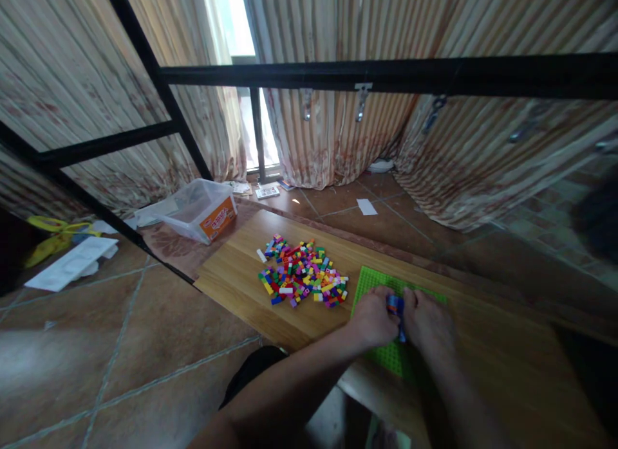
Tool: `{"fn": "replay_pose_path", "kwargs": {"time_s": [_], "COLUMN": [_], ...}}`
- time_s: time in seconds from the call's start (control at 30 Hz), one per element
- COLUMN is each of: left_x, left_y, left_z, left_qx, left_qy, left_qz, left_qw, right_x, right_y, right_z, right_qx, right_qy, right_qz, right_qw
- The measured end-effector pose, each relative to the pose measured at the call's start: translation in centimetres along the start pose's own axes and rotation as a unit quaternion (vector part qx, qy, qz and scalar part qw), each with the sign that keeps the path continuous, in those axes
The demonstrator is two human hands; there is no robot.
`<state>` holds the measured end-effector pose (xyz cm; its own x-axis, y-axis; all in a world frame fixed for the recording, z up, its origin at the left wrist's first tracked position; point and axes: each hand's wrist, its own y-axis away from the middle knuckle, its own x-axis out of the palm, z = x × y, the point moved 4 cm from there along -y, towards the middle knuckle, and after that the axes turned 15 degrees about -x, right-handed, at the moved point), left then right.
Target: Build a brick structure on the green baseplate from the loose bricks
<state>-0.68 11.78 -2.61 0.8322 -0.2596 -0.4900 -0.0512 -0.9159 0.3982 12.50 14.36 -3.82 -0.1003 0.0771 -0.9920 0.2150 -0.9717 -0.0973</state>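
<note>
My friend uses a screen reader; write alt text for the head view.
Left hand and right hand handle blue pieces over a green baseplate on a wooden table, beside a multicolored brick pile. A clear bin sits farther left.

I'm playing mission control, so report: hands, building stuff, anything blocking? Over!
Left hand and right hand at small blue plastic bricks. Bricks over green studded plastic baseplate. Multicoloured plastic brick pile beside it, not blocking.
</note>
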Motion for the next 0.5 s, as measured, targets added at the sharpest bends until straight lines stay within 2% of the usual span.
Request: {"fn": "replay_pose_path", "kwargs": {"time_s": [0.13,0.3,0.5], "left_x": [-0.3,-0.1,0.2], "left_y": [-0.8,-1.4,-2.5], "left_z": [0.0,0.0,0.9], "left_qx": [0.002,0.012,0.005], "left_qy": [0.048,0.075,0.127], "left_qz": [0.009,0.02,0.018], "left_qw": [0.999,0.997,0.992], "right_x": [-0.8,-1.1,-0.3], "right_y": [-0.1,-0.2,-0.2], "right_z": [0.8,0.6,-0.7], "right_qx": [0.019,0.044,0.07], "right_qy": [-0.042,-0.096,-0.23], "right_qz": [-0.008,-0.036,-0.092], "right_qw": [0.999,0.994,0.966]}}
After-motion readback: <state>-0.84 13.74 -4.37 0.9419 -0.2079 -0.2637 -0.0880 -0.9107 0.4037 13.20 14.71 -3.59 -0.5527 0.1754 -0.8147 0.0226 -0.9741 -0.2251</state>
